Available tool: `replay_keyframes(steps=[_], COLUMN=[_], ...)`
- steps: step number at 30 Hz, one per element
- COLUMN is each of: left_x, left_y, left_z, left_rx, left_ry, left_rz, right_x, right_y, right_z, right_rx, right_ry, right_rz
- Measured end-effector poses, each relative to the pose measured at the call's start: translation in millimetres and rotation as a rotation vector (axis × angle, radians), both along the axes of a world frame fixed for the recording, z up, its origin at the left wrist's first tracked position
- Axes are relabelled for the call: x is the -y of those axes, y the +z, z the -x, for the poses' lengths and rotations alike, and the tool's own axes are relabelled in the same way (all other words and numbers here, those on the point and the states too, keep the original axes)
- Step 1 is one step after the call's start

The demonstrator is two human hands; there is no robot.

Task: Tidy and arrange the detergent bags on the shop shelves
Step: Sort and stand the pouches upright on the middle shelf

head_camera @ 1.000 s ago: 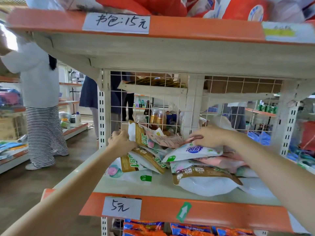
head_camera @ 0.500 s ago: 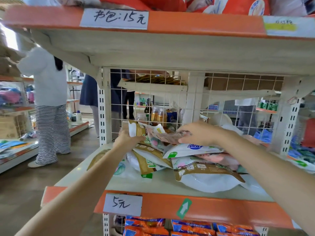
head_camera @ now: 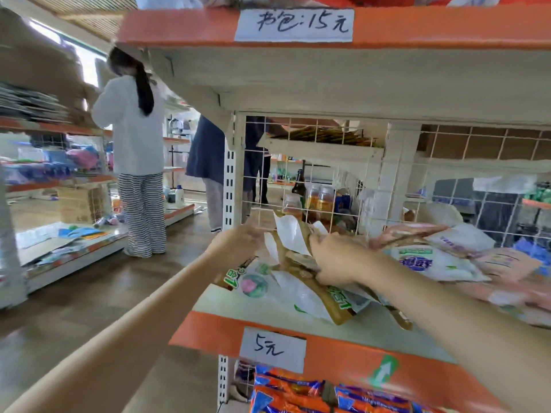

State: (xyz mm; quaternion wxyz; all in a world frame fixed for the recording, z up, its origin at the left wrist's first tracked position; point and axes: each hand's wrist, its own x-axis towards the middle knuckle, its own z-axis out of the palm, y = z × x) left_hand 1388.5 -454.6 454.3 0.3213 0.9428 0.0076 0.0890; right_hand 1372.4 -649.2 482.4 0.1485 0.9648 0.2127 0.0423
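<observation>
Shop aisle with wooden floor lies left of the orange-edged cream metal shelf point(head_camera: 268, 329). On this shelf, the left hand point(head_camera: 238, 244) pinches the top of a brown-and-white soft plastic detergent bag point(head_camera: 290, 234); its fingers are blurred. Right of it, the right hand point(head_camera: 340, 259) curls around the same bag. It looks limp and slippery, so holding both upper corners seems best.

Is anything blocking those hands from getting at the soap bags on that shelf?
Nothing visible. The left hand and right hand are already on the brown-and-white detergent bags at the shelf's left end; the shelf front is open, the wire grid behind.
</observation>
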Motion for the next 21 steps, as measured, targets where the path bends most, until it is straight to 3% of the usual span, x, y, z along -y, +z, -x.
replay_keyframes(steps=[3,5,7,11,17,21], left_x=[-8,-11,-18,-34,-45,-34], left_y=[-7,-10,-11,-9,-15,-26], left_z=[4,6,4,5,0,-8], left_rx=[-0.123,-0.168,-0.213,-0.251,-0.324,-0.182], left_ry=[0.028,0.017,0.007,0.043,0.063,0.078], left_rz=[-0.307,-0.314,-0.226,0.167,0.45,0.316], right_x=[-2,4,11,16,9,14], right_y=[-2,7,18,31,11,10], right_z=[1,-6,-11,-13,-2,2], right_rx=[0.09,0.075,0.061,0.053,-0.002,-0.035], right_ry=[-0.02,-0.046,-0.087,-0.132,-0.052,-0.035], right_rz=[-0.03,-0.097,-0.147,-0.186,0.012,0.054])
